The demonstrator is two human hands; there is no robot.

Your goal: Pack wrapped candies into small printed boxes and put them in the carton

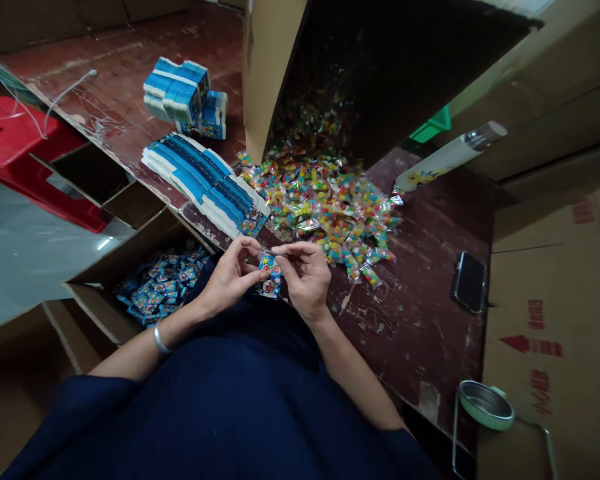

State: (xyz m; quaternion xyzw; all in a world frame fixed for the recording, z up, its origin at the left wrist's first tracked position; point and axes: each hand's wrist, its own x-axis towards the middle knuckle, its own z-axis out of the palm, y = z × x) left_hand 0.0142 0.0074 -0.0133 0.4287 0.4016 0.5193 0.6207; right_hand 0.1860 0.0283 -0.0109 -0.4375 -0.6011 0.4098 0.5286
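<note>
Between my hands, close to my body at the table's edge, is a small blue printed candy packet (pixel 270 275). My left hand (pixel 237 270) pinches its left side, and my right hand (pixel 305 277) pinches its upper right side with thumb and fingers. Just beyond lies a long fanned row of flat blue-and-white packets (pixel 205 180). Right of that row spreads a heap of clear sachets filled with coloured candies (pixel 325 200), spilling from a tipped cardboard box (pixel 267 80). Below my left forearm, an open carton (pixel 103 310) holds many filled blue packets (pixel 165 280).
Banded stacks of blue packets (pixel 177 90) stand at the back left of the dark red table (pixel 405 320). A white flask (pixel 450 160) and a phone (pixel 469 282) lie on the right. A red stool (pixel 20 143) stands left; a metal bowl (pixel 486 403) sits lower right.
</note>
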